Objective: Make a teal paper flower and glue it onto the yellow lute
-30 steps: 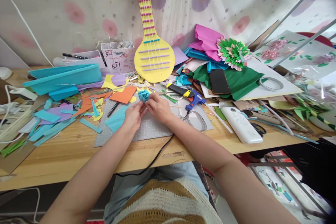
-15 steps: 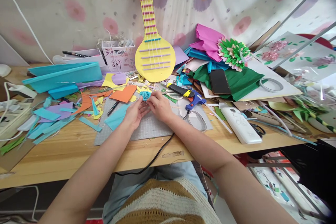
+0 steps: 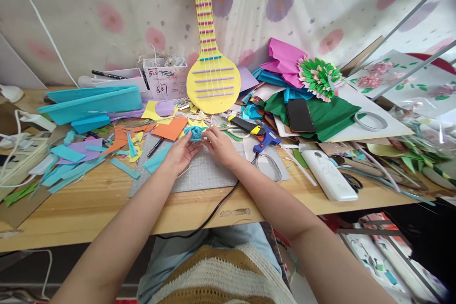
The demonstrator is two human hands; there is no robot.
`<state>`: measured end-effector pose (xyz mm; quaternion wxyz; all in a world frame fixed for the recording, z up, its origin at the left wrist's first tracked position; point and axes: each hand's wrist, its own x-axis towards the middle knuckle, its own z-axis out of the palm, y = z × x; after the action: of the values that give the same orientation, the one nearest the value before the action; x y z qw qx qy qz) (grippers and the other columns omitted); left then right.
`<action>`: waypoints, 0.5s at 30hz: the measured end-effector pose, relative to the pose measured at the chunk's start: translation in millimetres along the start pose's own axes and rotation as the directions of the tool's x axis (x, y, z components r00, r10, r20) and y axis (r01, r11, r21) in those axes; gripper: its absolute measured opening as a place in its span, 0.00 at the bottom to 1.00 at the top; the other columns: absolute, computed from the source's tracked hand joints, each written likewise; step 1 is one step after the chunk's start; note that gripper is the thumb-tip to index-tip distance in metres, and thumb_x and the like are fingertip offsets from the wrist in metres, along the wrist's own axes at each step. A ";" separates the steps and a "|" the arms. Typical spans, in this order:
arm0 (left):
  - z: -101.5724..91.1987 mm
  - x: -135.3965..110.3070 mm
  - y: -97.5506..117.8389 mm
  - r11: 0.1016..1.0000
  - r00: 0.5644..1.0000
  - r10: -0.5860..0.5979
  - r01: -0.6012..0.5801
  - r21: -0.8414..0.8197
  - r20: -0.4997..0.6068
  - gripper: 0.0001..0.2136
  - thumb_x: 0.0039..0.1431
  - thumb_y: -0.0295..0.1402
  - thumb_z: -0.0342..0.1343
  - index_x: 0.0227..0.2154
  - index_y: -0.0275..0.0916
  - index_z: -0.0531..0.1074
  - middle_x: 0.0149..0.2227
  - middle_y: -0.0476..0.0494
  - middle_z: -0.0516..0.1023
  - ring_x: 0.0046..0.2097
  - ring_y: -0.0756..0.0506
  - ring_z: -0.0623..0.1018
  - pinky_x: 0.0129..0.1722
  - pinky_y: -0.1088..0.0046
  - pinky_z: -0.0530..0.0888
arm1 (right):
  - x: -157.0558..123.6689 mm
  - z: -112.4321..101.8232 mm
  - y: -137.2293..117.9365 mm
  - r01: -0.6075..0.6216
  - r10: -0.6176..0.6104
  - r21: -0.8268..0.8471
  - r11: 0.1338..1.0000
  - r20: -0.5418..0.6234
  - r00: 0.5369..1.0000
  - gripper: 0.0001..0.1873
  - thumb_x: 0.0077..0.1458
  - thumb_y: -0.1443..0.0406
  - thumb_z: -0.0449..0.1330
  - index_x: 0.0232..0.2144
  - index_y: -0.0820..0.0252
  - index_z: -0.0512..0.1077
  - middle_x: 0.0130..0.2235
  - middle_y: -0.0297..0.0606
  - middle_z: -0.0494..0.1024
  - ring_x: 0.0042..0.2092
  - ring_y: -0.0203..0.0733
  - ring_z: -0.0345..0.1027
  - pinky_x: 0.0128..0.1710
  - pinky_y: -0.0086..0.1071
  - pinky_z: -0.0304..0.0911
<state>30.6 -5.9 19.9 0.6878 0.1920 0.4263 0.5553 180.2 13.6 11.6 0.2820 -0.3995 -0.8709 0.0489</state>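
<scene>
A small piece of crinkled blue crepe paper (image 3: 195,133), bunched like a flower, is held between my two hands over the grey cutting mat (image 3: 210,171). My left hand (image 3: 181,154) grips its left side, the fingers curled beneath it. On its right edge my right hand (image 3: 219,146) pinches with thumb and fingertips. The undersides of the paper are hidden by my fingers. Flat blue paper (image 3: 156,159), a black pen (image 3: 156,147) and an orange paper piece (image 3: 170,128) lie left of my hands.
Behind stands a yellow paper lute (image 3: 213,83). A blue glue gun (image 3: 266,140), a yellow-black utility knife (image 3: 245,125) and a tape roll (image 3: 269,167) lie right of my hands. Farther right are a phone (image 3: 300,115) and a white power bank (image 3: 329,175). Paper scraps (image 3: 76,152) cover the left.
The blue crepe paper has turned a little and shows more of its folds. My right hand has shifted slightly on its edge. The whole view has moved a little.
</scene>
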 end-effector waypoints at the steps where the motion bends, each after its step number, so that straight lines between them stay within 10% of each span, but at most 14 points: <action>1: -0.3 0.8 0.3 1.000 1.000 0.009 -0.009 0.000 -0.008 0.06 0.54 0.34 0.57 0.32 0.36 0.72 0.30 0.46 0.77 0.31 0.51 0.77 0.41 0.70 0.74 | 0.5 -0.6 0.6 0.000 0.000 -0.001 1.000 0.010 1.000 0.09 0.58 0.69 0.50 0.40 0.59 0.67 0.43 0.43 0.68 0.42 0.40 0.64 0.39 0.31 0.60; 15: -5.2 2.1 12.2 0.900 0.953 0.299 -0.263 0.347 -0.054 0.10 0.44 0.34 0.60 0.31 0.36 0.73 0.28 0.48 0.75 0.29 0.51 0.74 0.27 0.77 0.72 | -9.2 -31.7 15.0 -0.169 0.175 0.057 0.984 -0.137 0.975 0.08 0.55 0.62 0.53 0.33 0.60 0.68 0.35 0.38 0.74 0.32 0.36 0.65 0.32 0.28 0.55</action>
<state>19.2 -1.3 25.2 0.5339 0.3361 0.5185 0.5773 211.8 12.7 29.3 0.3466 -0.4694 -0.8095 0.0645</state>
